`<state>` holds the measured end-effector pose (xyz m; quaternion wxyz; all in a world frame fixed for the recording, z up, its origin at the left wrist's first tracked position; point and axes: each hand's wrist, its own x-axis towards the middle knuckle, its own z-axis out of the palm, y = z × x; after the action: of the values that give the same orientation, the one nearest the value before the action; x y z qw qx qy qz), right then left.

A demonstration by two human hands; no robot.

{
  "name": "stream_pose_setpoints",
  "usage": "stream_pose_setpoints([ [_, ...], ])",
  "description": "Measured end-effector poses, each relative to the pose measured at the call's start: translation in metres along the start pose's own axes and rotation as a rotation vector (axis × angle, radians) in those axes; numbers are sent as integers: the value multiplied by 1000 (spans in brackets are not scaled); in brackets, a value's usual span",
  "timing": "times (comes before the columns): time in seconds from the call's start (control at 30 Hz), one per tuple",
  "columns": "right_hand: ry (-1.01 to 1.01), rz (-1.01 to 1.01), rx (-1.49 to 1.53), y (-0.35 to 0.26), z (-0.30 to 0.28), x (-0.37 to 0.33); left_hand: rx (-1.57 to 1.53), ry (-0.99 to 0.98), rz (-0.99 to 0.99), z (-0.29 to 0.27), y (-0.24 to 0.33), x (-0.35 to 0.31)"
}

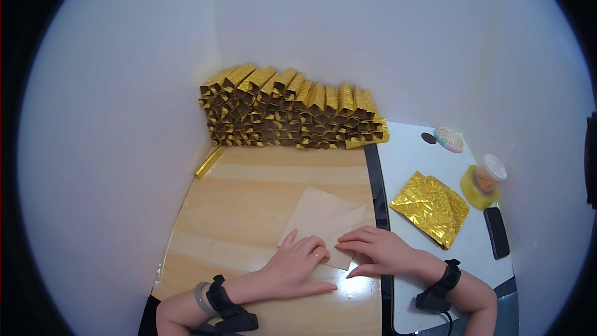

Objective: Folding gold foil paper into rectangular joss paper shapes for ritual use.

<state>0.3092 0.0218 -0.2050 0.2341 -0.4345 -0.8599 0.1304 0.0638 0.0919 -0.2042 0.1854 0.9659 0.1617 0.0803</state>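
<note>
A square sheet of pale beige paper (324, 213) lies turned cornerwise on the wooden table, with my two hands at its near part. My left hand (293, 269) rests over its lower left side, fingertips bent down onto it and thumb stretched out apart. My right hand (384, 251) reaches in from the right, fingertips at the sheet's right edge and thumb held away from the fingers. Neither hand grips anything that I can see. To the right of my right hand lies a stack of shiny gold embossed paper (432, 208).
A high pile of folded gold paper tubes (292, 109) stands against the back wall. One gold tube (209, 162) lies apart at the table's left edge. On the white surface (407, 149) are a yellow container (477, 190), a clear-lidded tub (488, 173), a black phone (497, 233) and a knitted item (449, 140).
</note>
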Motion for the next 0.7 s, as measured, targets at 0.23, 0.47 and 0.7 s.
stream_pose_setpoints([
  [0.23,15,-106,-312,-4,5,3,-230,137,104,4,-6,6],
  [0.47,168,-116,-247,-17,17,9,-150,150,85,5,5,11],
  [0.7,155,-119,-166,-25,12,10,-134,243,26,12,-6,4],
])
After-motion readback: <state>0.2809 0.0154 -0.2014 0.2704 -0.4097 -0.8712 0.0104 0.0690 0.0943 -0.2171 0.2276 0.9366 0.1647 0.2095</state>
